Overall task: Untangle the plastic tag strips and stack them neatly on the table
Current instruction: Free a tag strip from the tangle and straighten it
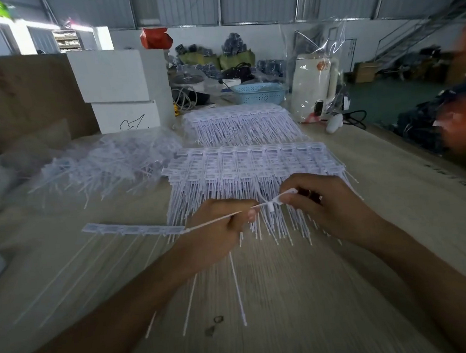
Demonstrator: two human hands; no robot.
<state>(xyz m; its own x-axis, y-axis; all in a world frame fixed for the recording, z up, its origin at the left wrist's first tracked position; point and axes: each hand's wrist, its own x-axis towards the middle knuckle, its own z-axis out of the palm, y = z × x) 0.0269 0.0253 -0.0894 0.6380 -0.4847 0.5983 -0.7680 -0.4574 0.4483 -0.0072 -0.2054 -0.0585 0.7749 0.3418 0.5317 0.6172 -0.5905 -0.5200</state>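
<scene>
At the centre of the frame both hands work a single tag strip [135,230] above the tabletop [291,297]: the left hand [219,227] pinches one of its thin tails, the right hand [320,205] curls its fingers [289,198] round a white tag head. The strip's blurred band of heads trails to the left, its tails hanging toward the lower frame. Just behind the hands lies a neat stack [253,169], a second stack [239,125] farther up, and a tangled heap [108,164] at centre left.

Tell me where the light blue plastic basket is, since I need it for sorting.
In the head view, the light blue perforated plastic basket sits at the table's far end, right of centre, just behind the farther neat stack of white plastic tag strips and left of the white jug.
</scene>
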